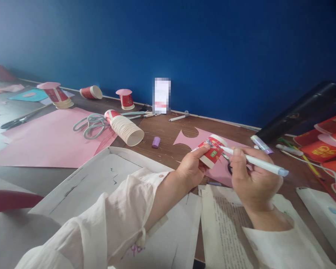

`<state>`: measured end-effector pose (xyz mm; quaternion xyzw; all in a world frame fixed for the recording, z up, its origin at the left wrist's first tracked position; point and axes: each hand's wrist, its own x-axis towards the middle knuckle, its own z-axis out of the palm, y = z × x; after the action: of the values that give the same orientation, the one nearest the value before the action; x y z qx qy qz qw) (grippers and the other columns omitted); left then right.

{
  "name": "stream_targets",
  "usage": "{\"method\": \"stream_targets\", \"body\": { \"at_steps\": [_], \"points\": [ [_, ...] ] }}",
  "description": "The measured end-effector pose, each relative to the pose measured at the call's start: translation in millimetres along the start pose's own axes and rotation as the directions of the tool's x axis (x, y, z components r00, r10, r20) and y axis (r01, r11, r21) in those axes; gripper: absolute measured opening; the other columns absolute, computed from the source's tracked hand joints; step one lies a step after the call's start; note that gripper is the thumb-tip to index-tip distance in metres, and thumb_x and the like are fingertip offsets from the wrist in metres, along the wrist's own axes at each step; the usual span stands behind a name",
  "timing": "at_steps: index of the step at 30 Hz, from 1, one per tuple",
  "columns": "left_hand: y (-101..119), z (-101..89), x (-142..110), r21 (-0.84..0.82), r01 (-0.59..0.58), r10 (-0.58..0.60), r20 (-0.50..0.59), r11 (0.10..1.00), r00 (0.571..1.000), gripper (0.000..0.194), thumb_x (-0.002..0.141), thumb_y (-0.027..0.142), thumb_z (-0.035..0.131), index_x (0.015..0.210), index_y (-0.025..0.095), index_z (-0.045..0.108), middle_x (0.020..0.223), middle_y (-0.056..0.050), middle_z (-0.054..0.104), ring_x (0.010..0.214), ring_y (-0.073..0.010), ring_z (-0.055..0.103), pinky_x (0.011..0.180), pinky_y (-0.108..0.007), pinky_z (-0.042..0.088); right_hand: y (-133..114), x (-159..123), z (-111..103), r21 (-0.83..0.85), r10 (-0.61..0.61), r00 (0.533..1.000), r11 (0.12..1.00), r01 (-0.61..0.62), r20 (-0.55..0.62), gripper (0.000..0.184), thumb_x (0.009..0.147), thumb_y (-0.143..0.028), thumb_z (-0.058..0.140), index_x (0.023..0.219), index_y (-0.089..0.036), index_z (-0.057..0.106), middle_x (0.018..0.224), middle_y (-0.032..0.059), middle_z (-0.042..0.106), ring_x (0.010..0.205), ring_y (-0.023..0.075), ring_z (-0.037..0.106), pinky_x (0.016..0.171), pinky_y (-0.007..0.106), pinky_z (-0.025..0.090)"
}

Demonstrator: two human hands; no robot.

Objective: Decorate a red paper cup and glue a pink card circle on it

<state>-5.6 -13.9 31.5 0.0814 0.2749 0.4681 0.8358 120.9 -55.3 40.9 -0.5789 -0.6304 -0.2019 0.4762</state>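
Observation:
My left hand (192,168) grips a red printed paper cup (212,152), tilted on its side above a cut pink sheet (224,172). In my right hand (250,179) is a white marker pen (264,163), its tip pointing at the upper side of the cup. Whether the tip touches the cup I cannot tell. Behind my right hand, part of a pair of dark-handled scissors (229,164) shows on the pink sheet. A purple cap (156,142) stands on the brown table left of the cup.
A stack of paper cups (127,130) lies beside grey-handled scissors (91,125) and a large pink sheet (53,138). Red cups with pink tops (126,99) stand near the blue wall. A glue stick (261,144), power strip (322,211) and printed pages (224,224) are at right.

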Motion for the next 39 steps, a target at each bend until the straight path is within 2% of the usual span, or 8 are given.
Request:
{"method": "stream_targets", "body": {
  "at_steps": [21, 27, 39],
  "points": [
    [0.5, 1.5, -0.7, -0.017, -0.013, 0.013, -0.002, 1.0, 1.0, 0.006, 0.083, 0.018, 0.07, 0.085, 0.012, 0.071, 0.086, -0.008, 0.073, 0.081, -0.0161, 0.068, 0.089, -0.029, 0.051, 1.9, -0.3, -0.1, -0.026, -0.004, 1.0, 1.0, 0.004, -0.011, 0.018, 0.092, -0.031, 0.06, 0.084, -0.02, 0.071, 0.07, 0.0026, 0.07, 0.065, 0.018, 0.066, 0.066, 0.031, 0.052],
    [0.2, 1.1, -0.1, -0.025, -0.017, 0.017, -0.002, 1.0, 1.0, 0.007, 0.081, 0.017, 0.071, 0.086, 0.012, 0.07, 0.085, -0.007, 0.072, 0.079, -0.0151, 0.068, 0.087, -0.028, 0.052, 1.8, -0.2, -0.1, -0.045, -0.001, 1.0, 0.999, 0.0, -0.025, 0.017, 0.093, -0.032, 0.06, 0.084, -0.021, 0.07, 0.07, 0.0018, 0.07, 0.062, 0.0168, 0.065, 0.062, 0.03, 0.051],
    [-0.5, -0.6, 1.4, -0.013, -0.018, 0.018, 0.004, 1.0, 1.0, 0.009, 0.081, 0.019, 0.071, 0.087, 0.012, 0.071, 0.089, -0.009, 0.073, 0.084, -0.0174, 0.069, 0.091, -0.03, 0.051, 3.4, -1.2, 0.4, -0.022, -0.003, 1.0, 1.0, 0.003, -0.024, 0.016, 0.091, -0.03, 0.061, 0.083, -0.02, 0.07, 0.069, 0.0018, 0.07, 0.062, 0.0166, 0.064, 0.063, 0.03, 0.051]
  ]
}}
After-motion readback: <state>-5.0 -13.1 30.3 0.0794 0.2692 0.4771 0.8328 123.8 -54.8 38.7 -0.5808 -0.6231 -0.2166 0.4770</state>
